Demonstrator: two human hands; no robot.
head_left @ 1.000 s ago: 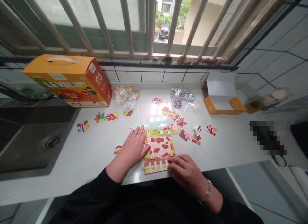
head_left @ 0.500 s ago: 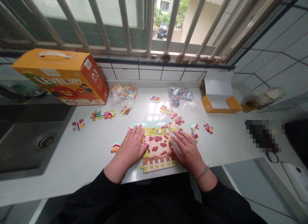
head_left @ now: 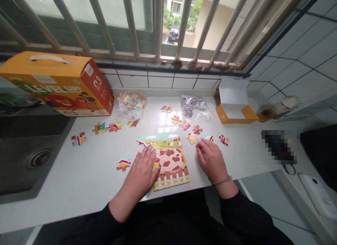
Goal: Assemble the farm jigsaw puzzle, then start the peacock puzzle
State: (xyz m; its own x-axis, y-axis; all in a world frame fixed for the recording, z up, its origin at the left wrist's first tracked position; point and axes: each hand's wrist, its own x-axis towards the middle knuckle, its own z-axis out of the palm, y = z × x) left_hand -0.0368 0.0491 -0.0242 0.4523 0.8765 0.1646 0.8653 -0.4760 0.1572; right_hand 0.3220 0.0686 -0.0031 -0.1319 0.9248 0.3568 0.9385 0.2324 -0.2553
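Note:
A partly joined cow jigsaw puzzle (head_left: 172, 160) lies on the white counter in front of me. My left hand (head_left: 142, 167) rests flat along its left side, fingers stretched out and covering part of that edge. To the right of the puzzle, my right hand (head_left: 212, 160) is on the counter with its fingers curled in; whatever its fingertips hold is hidden. Just beyond those fingers a puzzle piece with a red stripe (head_left: 209, 137) pokes out. Near them also lie a yellow-green piece (head_left: 192, 138) and a red-brown piece (head_left: 197, 129).
More loose pieces include a red-roof piece (head_left: 123, 163) on the left and a barn piece (head_left: 224, 140) on the right. Bagged pieces (head_left: 131, 103) lie beside a large orange box (head_left: 58, 87). An opened small box (head_left: 235, 113) stands back right; a sink (head_left: 37, 157) is left.
My right hand has left the puzzle's right edge, moved right and curled its fingers over loose pieces there. My left hand has slid slightly down the puzzle's left side. The view has shifted slightly.

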